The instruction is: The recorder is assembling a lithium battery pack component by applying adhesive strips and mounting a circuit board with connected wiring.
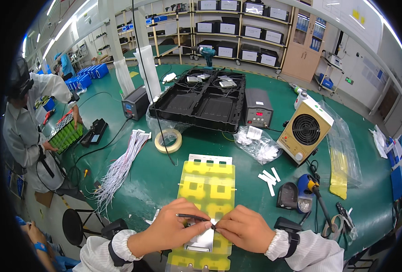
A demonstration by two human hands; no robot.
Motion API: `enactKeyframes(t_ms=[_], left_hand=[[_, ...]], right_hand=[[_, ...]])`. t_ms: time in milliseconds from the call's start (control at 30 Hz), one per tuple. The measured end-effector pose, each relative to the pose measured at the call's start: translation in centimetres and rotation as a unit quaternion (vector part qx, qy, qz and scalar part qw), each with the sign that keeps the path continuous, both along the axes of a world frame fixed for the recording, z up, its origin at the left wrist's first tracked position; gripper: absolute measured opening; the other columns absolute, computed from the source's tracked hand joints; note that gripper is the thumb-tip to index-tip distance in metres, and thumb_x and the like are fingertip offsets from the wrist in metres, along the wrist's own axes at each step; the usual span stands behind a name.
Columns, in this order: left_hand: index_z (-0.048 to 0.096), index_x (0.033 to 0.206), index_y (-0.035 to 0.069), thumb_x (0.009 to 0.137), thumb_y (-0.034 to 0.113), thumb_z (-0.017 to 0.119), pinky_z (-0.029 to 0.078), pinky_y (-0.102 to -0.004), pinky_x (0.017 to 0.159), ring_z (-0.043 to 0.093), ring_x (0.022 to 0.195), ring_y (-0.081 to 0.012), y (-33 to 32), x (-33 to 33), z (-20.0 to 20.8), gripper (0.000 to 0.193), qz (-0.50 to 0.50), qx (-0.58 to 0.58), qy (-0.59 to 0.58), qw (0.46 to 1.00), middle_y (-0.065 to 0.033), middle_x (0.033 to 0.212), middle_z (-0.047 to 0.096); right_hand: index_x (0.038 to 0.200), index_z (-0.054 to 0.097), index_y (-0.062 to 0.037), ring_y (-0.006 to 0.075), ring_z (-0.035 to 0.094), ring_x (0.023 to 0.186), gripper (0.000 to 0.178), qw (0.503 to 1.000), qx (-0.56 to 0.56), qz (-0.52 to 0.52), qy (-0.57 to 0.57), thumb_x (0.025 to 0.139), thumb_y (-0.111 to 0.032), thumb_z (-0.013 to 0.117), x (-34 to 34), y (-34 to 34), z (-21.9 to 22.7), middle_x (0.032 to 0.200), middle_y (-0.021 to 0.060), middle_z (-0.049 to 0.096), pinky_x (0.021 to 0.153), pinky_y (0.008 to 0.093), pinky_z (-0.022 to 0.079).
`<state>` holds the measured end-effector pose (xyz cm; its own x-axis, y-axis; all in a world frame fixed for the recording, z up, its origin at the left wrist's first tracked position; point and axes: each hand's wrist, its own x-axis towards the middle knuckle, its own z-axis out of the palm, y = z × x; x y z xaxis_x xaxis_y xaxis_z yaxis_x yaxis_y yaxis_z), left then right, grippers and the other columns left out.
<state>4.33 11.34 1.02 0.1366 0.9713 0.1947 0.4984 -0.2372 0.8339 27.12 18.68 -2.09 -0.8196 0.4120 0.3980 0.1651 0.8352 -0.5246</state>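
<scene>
Clearly, the left hand (173, 226) has its grip closed on one thin black rod (188, 216) at the lower centre of the frame, while the right hand (250, 230) brings its fingertips together just beside the rod's end, though I cannot tell what they pinch. Under both lies one yellow sheet (208, 185) bearing one silver plate (200, 241). Higher on the green surface (155, 181), two dark boxes (136, 103) flank one black tray (219, 108).

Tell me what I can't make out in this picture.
Head view:
One end of the black slim tool: hidden by the fingers.
Part of the silver plate: covered by the left hand.
Near end of the yellow sheet: cut off by the lower edge.
Details on the pale packets: too small.
</scene>
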Motion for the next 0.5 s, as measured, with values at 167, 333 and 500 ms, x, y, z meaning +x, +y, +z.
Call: enactKeyframes(t_ms=[167,333,500], left_hand=[[0.075,0.092,0.005,0.082,0.014,0.078,0.047,-0.0328,0.070,0.058,0.078,-0.0204,-0.3,0.1,0.0,0.014,0.008,0.008,0.001,1.000,-0.0041,0.083,0.070],[0.075,0.092,0.004,0.081,0.014,0.078,0.046,-0.0325,0.069,0.057,0.077,-0.0203,-0.6,0.1,0.0,0.015,0.008,0.014,-0.001,1.000,-0.0044,0.082,0.069],[0.076,0.093,0.005,0.081,0.012,0.077,0.047,-0.0333,0.074,0.058,0.083,-0.0203,-0.6,0.1,0.2,0.014,0.016,-0.009,0.005,1.000,-0.0057,0.083,0.069]], right_hand=[[0.101,0.070,-0.0066,0.0258,0.060,0.081,0.023,0.997,-0.008,-0.019,0.072,0.078,-0.006,0.077,0.1,-0.8,-0.9,0.092,0.0042,0.065,0.071,0.0356,0.051],[0.093,0.070,-0.0092,0.0233,0.059,0.079,0.017,0.994,0.080,-0.076,0.017,0.077,-0.011,0.077,0.0,-1.7,0.6,0.087,0.0024,0.063,0.067,0.0348,0.048],[0.090,0.069,-0.0088,0.0216,0.058,0.080,0.015,0.989,0.131,-0.072,-0.002,0.077,-0.011,0.076,-0.4,-1.9,0.7,0.085,0.0020,0.060,0.067,0.0339,0.047]])
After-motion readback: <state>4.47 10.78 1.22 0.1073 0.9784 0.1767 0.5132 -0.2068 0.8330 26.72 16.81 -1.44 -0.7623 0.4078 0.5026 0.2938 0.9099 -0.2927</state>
